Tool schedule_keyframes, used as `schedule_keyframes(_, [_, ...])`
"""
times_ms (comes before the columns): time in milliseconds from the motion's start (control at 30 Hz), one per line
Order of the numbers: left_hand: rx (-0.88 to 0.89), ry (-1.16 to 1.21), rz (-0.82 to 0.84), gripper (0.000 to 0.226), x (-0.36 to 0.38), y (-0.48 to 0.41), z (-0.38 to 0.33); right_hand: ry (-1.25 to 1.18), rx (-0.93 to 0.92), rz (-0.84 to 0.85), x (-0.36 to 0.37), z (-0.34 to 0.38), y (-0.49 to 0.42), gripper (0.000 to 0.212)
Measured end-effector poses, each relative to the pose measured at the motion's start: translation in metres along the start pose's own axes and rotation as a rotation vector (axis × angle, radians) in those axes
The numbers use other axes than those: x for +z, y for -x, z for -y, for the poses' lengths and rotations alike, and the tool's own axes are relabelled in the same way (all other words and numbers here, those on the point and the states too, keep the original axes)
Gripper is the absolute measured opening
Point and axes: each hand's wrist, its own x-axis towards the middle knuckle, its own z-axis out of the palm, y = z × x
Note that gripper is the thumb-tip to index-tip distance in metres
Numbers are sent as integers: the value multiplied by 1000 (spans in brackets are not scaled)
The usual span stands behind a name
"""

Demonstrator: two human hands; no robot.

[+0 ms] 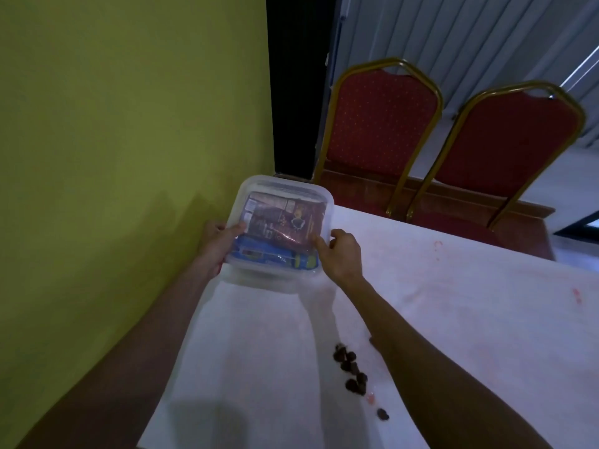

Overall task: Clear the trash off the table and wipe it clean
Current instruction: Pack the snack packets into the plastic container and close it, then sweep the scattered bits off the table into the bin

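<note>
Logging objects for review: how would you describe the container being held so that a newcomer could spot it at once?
Start at the white table beside the green wall. At its far corner, the left hand and right hand grip a clear plastic container. Unlike the dark scraps lying nearer, it is translucent, square, and shows colourful packets inside.

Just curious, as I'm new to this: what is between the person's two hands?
In the head view, a clear plastic container sits between the left hand and the right hand, gripped on either side. Colourful packets show through it.
</note>
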Motion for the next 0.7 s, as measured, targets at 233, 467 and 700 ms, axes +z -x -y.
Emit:
schedule_keyframes(233, [67, -103, -60, 39, 17, -32, -17, 90, 32, -43, 22, 11, -25, 47])
schedule_keyframes(467, [169, -246, -160, 35, 37, -44, -6, 238, 106, -32, 42, 11, -37, 52])
schedule_keyframes(700, [126, -262, -192, 57, 41, -38, -7, 282, 146, 25, 38, 12, -40, 48])
